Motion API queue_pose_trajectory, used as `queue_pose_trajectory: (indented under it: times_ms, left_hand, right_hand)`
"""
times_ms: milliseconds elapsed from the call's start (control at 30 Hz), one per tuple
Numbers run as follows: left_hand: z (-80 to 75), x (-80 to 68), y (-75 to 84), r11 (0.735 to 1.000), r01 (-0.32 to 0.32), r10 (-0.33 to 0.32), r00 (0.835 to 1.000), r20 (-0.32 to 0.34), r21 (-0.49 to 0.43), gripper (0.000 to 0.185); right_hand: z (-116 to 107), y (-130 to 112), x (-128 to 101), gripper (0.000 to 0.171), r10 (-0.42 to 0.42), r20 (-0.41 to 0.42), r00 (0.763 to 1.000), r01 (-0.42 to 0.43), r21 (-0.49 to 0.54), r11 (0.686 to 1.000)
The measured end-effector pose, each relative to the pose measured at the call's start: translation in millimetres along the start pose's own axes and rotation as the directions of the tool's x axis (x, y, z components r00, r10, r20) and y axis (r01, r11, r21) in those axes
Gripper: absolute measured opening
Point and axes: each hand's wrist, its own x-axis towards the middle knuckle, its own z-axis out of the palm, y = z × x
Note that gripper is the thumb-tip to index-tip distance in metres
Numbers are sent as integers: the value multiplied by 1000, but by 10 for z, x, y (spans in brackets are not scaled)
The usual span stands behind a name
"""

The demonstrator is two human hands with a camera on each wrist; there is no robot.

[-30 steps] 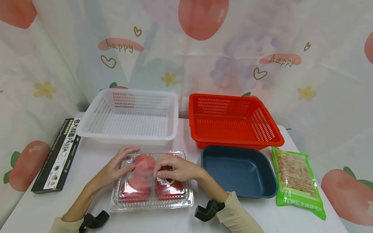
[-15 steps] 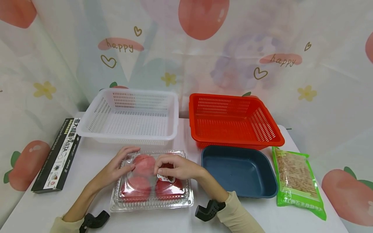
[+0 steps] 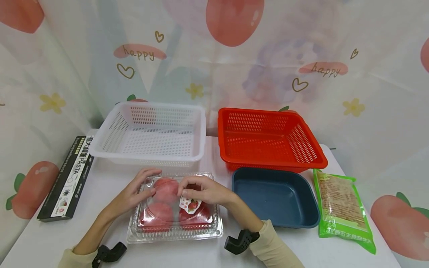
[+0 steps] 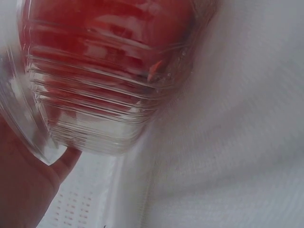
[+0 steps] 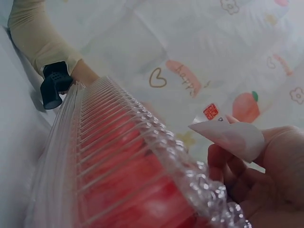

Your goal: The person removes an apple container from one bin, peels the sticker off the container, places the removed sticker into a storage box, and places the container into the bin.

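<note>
Right hand (image 3: 206,191) pinches a white, fruit-printed sticker (image 3: 190,205) over a clear, rectangular plastic box (image 3: 174,237).
Left hand (image 3: 132,192), thumb and fingers apart, rests on its edge, seemingly steadying it.

In the head view, the right hand (image 3: 205,192) hides the top edge of the sticker (image 3: 189,205) and part of the box (image 3: 217,233); the packet's (image 3: 342,204) print is too small to read, and both sleeves (image 3: 278,247) run off the bottom. In the left wrist view, the fruit (image 4: 104,23) blurs, and the left hand's (image 4: 26,183) cut-off fingers seem mostly hidden.
</note>
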Motion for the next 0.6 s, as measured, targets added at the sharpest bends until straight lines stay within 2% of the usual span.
queue_pose_trajectory:
  times_ms: [300,600]
  left_hand:
    - [9,-8,-11,1000,12,-12,1000,5,-13,51]
    - [7,-4,-6,1000,17,-16,1000,4,-3,51]
  right_hand:
    - [18,-18,-10,15,48,-48,998,-47,30,998]
    - [22,-26,-16,29,117,-54,992,-113,72,991]
